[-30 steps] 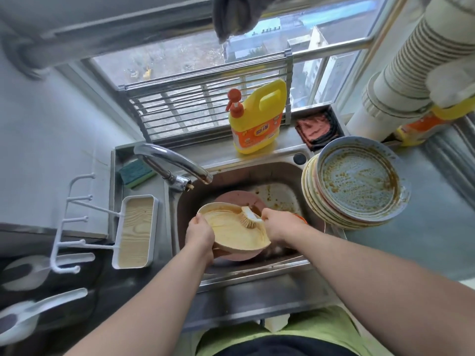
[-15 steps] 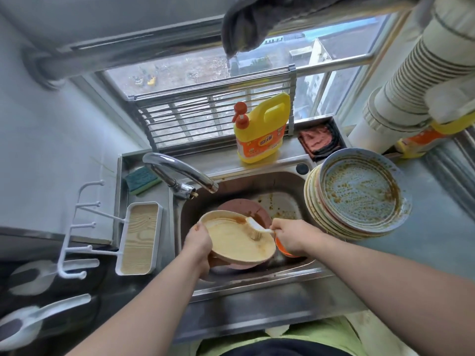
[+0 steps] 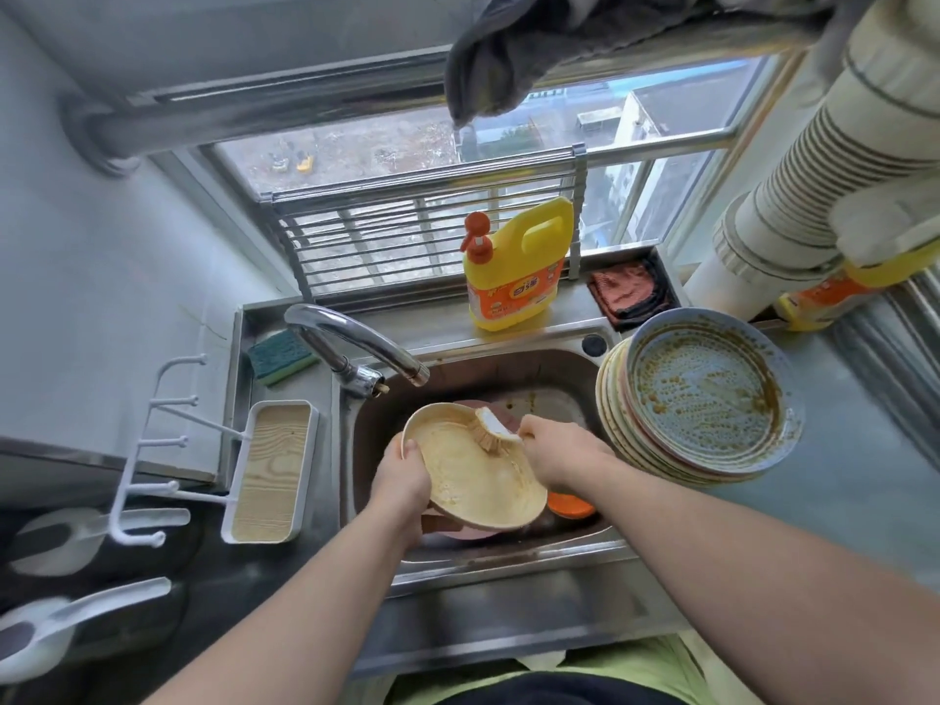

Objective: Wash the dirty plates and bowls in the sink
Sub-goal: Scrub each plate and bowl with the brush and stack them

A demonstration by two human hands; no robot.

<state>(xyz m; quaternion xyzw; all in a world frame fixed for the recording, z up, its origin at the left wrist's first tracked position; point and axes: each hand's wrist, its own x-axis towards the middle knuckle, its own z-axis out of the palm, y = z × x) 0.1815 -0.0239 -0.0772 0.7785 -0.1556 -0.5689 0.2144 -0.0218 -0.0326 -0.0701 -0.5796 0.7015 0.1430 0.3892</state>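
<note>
Over the steel sink (image 3: 554, 366), my left hand (image 3: 402, 475) grips the left rim of a cream plate (image 3: 470, 480) smeared with brown sauce and holds it tilted. My right hand (image 3: 562, 452) holds a white-handled scrubbing brush (image 3: 492, 434), its bristles pressed on the plate's upper right part. Under the plate lie a pink plate (image 3: 468, 532) and an orange dish (image 3: 570, 506). A stack of dirty plates (image 3: 704, 399), the top one blue with brown residue, stands on the counter right of the sink.
The tap (image 3: 356, 346) arches over the sink's left side. A yellow detergent bottle (image 3: 516, 269) and a reddish cloth (image 3: 628, 292) sit on the back ledge. A green sponge (image 3: 280, 356) and a white tray with hooks (image 3: 269, 473) lie to the left.
The brush has moved from the plate's middle up to its upper right edge. The plate stays tilted in my left hand.
</note>
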